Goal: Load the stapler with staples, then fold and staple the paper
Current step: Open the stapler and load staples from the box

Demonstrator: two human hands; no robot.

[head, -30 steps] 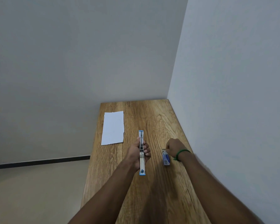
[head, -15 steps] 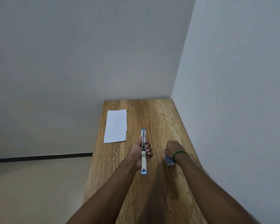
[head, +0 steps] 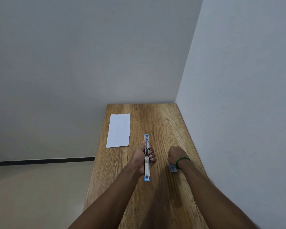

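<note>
A narrow wooden bench [head: 163,123] is set into the corner formed by 2 pale walls, its right edge against the right wall [head: 238,96] and its far edge against the far wall [head: 89,55]. A white sheet of paper [head: 118,130] is laid flat and unfolded on the far left part of the bench, close to the left edge and well apart from both hands. A blue and white stapler [head: 146,167] is held over the middle of the bench, swung fully open into 1 long straight strip that runs from near to far. It is gripped around its middle by the left hand [head: 139,157], whose fingers [head: 153,157] are wrapped round it from the right while the thumb lies along its left side. Whether the stapler touches the bench cannot be told. To the right, the right hand [head: 176,153] is seen from the back as a curled fist, with a green bracelet [head: 182,160] worn on the wrist. A small blue staple box [head: 172,169] is seen just beneath that wrist, mostly hidden by it. The fingers of the right hand are turned away from view, so whether they are clamped on the box cannot be told. A beige floor [head: 31,195] and a dark skirting line [head: 40,161] are seen to the left of the bench.
</note>
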